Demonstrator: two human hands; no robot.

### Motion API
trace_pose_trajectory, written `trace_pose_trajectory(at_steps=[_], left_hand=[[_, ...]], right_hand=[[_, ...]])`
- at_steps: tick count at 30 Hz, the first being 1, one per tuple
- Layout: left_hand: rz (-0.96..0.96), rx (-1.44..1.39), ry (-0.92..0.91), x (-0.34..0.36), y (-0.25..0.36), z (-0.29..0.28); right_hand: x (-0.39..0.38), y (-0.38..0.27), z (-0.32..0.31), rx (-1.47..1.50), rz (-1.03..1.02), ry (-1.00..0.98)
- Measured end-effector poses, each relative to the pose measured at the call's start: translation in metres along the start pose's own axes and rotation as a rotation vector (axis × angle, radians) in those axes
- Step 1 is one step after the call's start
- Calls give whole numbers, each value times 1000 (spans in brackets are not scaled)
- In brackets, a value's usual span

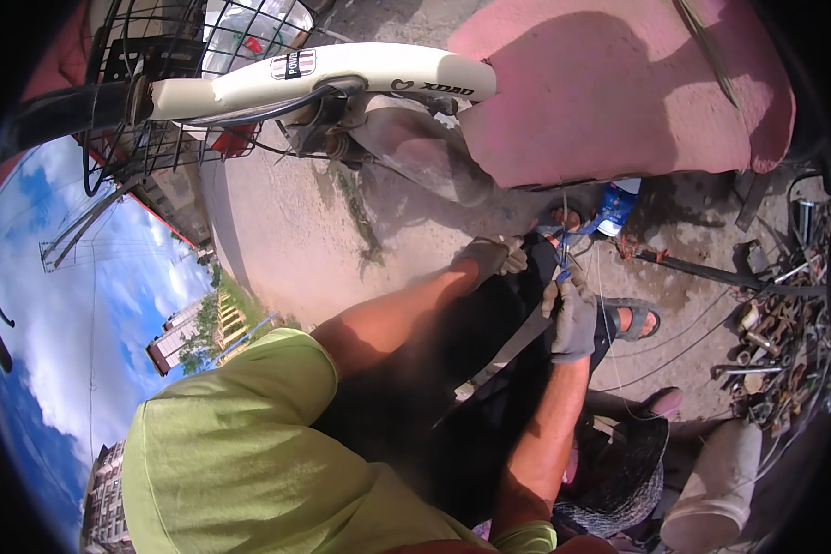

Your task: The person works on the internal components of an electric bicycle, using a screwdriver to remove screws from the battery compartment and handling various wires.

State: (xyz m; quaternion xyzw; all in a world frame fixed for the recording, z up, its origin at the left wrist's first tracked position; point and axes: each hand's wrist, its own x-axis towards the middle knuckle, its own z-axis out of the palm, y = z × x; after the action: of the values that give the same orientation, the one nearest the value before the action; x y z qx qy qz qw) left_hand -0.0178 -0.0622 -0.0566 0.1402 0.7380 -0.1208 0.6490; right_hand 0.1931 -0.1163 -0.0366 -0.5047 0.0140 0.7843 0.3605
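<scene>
Two gloved hands show in the head view, close to the person's knees. The right hand (571,319) has its fingers closed about a slim blue item (563,265), just on the near side of a pink panel (637,102). The left hand (495,255) is off to the left, fingers curled; I cannot tell whether they grip anything. A thin pale line (600,277) hangs loose to the right; if pulled, it could snag on a sandal (633,320) and jerk the blue item from the grip. Bulky gloves might also let so slim a piece slip. A blue-and-white container (617,208) sits close to one foot, so a careless step could tip it.

Underfoot is sunlit, dusty ground (277,222), stained dark toward the right. Far left are a cream frame tube (360,66) and a black wire basket (148,48); at right, heaped metal parts (785,355), with a whitish bucket (718,480) nearer. Sky (46,342) and buildings (180,334) at left show it is outdoors.
</scene>
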Motion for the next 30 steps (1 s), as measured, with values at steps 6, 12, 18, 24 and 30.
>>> trace_pose_trajectory(at_steps=[6, 12, 18, 24, 30], left_hand=[[196, -282, -430, 0, 37, 45], [115, -511, -526, -22, 44, 50], [4, -906, -93, -23, 23, 44], [522, -989, -374, -41, 1, 53], [386, -598, -426, -44, 12, 11]], right_hand=[[2, 7, 4, 44, 32, 33], [3, 10, 7, 39, 78, 95], [3, 10, 13, 50, 97, 140], [5, 9, 10, 64, 118, 125], [5, 11, 11, 4, 104, 130]])
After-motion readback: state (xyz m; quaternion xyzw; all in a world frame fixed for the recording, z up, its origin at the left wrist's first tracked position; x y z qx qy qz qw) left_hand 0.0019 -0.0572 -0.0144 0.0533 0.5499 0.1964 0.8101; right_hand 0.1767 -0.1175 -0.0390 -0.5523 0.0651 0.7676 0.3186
